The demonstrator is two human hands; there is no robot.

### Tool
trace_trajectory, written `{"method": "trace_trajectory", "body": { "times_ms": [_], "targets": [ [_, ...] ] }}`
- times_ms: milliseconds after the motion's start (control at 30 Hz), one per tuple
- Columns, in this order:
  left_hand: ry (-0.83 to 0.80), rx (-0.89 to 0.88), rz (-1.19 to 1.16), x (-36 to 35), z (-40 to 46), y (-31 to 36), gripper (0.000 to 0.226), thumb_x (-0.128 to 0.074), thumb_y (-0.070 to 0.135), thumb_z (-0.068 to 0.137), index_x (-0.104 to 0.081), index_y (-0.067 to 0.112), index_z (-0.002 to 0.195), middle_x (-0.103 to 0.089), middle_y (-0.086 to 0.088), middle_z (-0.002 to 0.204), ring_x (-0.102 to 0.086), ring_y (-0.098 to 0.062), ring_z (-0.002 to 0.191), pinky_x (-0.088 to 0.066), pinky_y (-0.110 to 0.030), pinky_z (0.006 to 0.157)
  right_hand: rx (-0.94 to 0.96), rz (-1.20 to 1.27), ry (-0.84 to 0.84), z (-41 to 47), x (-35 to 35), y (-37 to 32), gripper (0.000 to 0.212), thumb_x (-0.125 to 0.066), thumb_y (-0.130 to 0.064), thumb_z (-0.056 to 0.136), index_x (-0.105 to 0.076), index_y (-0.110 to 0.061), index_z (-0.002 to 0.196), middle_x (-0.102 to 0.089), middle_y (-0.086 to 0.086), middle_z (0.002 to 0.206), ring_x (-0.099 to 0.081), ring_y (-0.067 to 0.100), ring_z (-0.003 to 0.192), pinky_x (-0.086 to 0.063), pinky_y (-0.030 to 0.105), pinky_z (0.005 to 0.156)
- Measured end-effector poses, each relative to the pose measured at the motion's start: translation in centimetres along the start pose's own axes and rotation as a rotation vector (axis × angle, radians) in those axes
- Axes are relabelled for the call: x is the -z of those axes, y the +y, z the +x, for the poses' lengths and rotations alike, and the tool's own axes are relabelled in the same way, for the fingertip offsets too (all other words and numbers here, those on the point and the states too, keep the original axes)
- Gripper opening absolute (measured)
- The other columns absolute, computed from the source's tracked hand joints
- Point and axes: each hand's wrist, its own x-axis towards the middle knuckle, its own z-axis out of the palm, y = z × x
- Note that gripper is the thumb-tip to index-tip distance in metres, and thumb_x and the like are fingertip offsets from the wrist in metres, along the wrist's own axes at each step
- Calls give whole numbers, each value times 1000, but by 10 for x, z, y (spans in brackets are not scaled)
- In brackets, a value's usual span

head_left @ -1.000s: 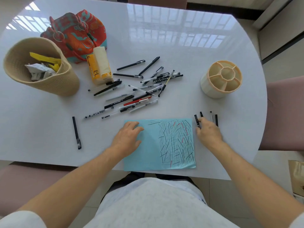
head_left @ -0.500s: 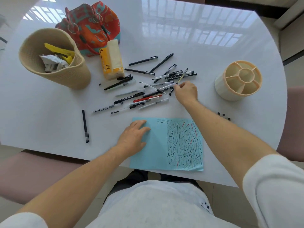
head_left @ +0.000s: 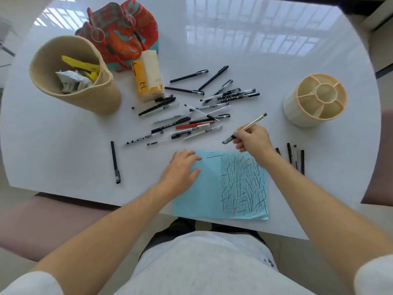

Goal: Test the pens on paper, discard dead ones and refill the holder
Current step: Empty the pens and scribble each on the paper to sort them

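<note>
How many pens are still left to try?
Several are done: the blue paper is covered in scribbles, and a few pens lie sorted on the right. The right hand holds a beige pen for testing. A big pile remains, and the pen holder is empty.

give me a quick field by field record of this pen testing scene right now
left hand: flat on light blue paper sheet
right hand: holding a slim tan pen above the table
paper: right half covered in black and red test strokes
untested pile: loose pens mid-table
sorted pens: short row right of the paper
cream divided pen holder: empty
woven beige basket: holds crumpled waste
</note>
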Motion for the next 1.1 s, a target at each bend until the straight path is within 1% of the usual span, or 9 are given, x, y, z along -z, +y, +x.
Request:
{"method": "trace_trajectory", "body": {
  "times_ms": [67,133,267,433,600,700,833,1000,1100],
  "targets": [
    [-26,8,-111,1,4,10,36,-57,29,98,-57,21,133,-55,4,133,-43,-15,127,-34,-32,110,-11,104,-134,-37,-6,20,16,-61,-13,99,-69,1,99,-75,15,79,-67,22,61,-57,31,56],
    [-174,33,-243,4,8,21,33,-57,34,98,-59,25,130,-65,8,116,-58,-8,107,-46,-31,97,-13,173,-180,-64,-15,38,20,-60,-15,102,-70,3,99,-76,20,84,-69,26,65,-59,32,59],
    [-310,-63,-128,4,11,31,17,-55,31,99,-69,24,106,-69,12,82,-65,-7,72,-53,-32,75,40,228,-54,-91,-33,60,18,-65,-15,99,-74,-3,91,-74,16,76,-66,24,61,-56,33,59],
    [-201,-78,230,14,-1,-7,27,-45,35,102,-68,22,105,-71,4,91,-64,-22,84,-49,-36,72,16,348,319,-77,-8,66,20,-66,-17,96,-75,-8,81,-72,6,67,-60,16,51,-55,35,54],
    [-113,-151,169,8,-5,-17,23,-52,34,100,-69,21,107,-66,6,113,-57,-18,109,-50,-36,87,131,58,157,-66,-22,65,9,-69,-15,94,-78,-19,95,-78,0,77,-76,16,71,-64,37,72],
    [-116,-167,165,-3,-1,-10,25,-54,35,99,-71,21,110,-58,4,133,-47,-17,127,-45,-37,101,241,-120,111,-66,-42,67,13,-71,-16,90,-79,-23,97,-76,-16,76,-73,5,73,-59,25,73],
    [-129,-148,171,-10,-3,-13,26,-54,35,99,-72,20,110,-53,4,139,-40,-16,132,-42,-38,105,379,-309,80,-70,-49,72,14,-70,-17,90,-80,-24,99,-76,-17,83,-72,3,75,-59,26,75],
    [-130,-145,140,-9,-3,-17,27,-53,34,99,-72,19,111,-52,7,140,-40,-14,133,-41,-35,106,283,-379,273,-65,-34,74,16,-64,-22,90,-77,-20,97,-73,-8,74,-70,11,73,-59,33,77],
    [-118,-131,121,-9,-1,-16,27,-52,36,100,-71,20,112,-55,7,137,-42,-13,131,-41,-33,105,248,-234,230,-70,-26,71,11,-63,-19,90,-74,-21,93,-72,-7,68,-70,8,66,-57,28,62]
  ]
}}
